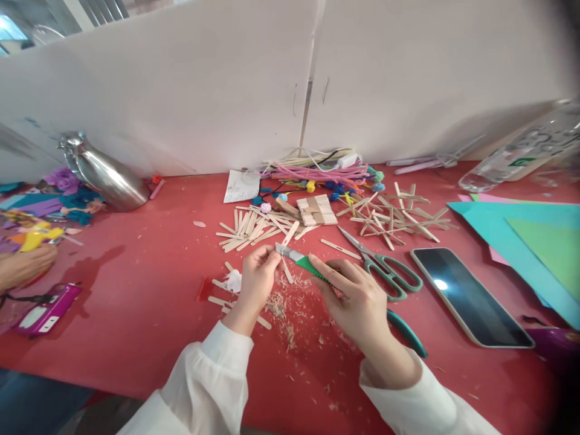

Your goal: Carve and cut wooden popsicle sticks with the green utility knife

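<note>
My right hand is closed around a green utility knife, its blade pointing left. My left hand pinches a wooden craft stick right at the blade's tip. Wood shavings lie scattered on the red table beneath both hands. Loose craft sticks lie just beyond my hands, with a small panel of glued sticks behind them. Both my wrists wear white sleeves.
Green-handled scissors and a phone lie to the right, beside teal and green paper sheets. Crossed stick stars, pipe cleaners, a steel jug, a plastic bottle. Another person's hand at the left edge.
</note>
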Tool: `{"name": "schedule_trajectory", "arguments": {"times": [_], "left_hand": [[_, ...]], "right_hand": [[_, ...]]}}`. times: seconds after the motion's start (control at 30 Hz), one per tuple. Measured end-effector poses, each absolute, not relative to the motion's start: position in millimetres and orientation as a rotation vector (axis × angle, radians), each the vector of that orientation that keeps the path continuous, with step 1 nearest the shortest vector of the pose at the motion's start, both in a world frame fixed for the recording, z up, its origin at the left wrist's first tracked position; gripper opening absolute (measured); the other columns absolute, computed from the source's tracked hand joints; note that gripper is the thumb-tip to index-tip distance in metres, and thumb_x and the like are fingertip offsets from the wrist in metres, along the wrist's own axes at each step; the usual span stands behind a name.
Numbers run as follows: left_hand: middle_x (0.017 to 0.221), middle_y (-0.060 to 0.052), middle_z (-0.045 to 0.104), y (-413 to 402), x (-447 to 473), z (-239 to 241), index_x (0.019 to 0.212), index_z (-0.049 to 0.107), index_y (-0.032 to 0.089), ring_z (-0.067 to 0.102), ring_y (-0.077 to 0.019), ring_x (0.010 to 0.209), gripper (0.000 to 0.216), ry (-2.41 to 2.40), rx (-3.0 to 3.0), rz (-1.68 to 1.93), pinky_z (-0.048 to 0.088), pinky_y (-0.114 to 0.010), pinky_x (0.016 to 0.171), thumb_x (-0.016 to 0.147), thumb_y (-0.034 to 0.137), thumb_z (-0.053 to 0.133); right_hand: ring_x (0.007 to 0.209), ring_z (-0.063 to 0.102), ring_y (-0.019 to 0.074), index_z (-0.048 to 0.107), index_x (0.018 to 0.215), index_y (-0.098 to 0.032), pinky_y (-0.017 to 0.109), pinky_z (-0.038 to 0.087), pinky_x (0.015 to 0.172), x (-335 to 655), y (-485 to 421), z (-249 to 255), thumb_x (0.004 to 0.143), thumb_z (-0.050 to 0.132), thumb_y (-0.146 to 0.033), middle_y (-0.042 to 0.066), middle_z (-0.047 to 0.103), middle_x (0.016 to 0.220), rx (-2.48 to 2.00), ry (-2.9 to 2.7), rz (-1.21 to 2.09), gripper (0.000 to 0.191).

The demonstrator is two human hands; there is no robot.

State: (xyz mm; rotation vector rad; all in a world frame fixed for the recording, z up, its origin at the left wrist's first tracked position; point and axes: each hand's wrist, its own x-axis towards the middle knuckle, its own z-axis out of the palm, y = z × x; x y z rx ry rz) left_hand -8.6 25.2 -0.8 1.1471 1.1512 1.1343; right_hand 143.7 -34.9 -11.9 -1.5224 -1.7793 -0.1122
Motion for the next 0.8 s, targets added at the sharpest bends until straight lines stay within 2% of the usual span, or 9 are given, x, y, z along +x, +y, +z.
{"name": "schedule_trajectory", "arguments": {"times": [0.4,0.73,0.8], "left_hand": [[0.048,0.005,0.045,27,-12,-1,0.062,0.051,0.017,0.032,-0.0052,0.039,0.018,1.09,1.205,1.094,0.024,-0.019,0.04,0.077,0.027,0.05],[0.055,0.003,0.051,22,-7,-1,0.066,0.053,0.015,0.039,-0.0047,0.042,0.017,1.059,1.131,1.145,0.031,-0.018,0.042,0.077,0.027,0.05],[0.057,0.002,0.053,21,-5,-1,0.065,0.052,0.015,0.04,-0.0045,0.042,0.017,1.056,1.12,1.154,0.034,-0.017,0.043,0.077,0.027,0.049]], "right_hand": [[0.073,0.056,0.0167,0.065,0.105,-0.025,0.03,0.042,0.066,155,-30,-11,0.084,0.05,-0.022,0.004,0.064,0.081,-1.46,-1.84,-0.124,0.027],[0.075,0.055,0.0189,0.067,0.102,-0.027,0.034,0.042,0.07,155,-30,-11,0.081,0.051,-0.022,0.005,0.064,0.081,-1.489,-1.737,0.041,0.027],[0.072,0.056,0.0184,0.068,0.102,-0.026,0.033,0.043,0.067,154,-30,-10,0.081,0.051,-0.025,0.005,0.064,0.079,-1.502,-1.709,0.126,0.027]]}}
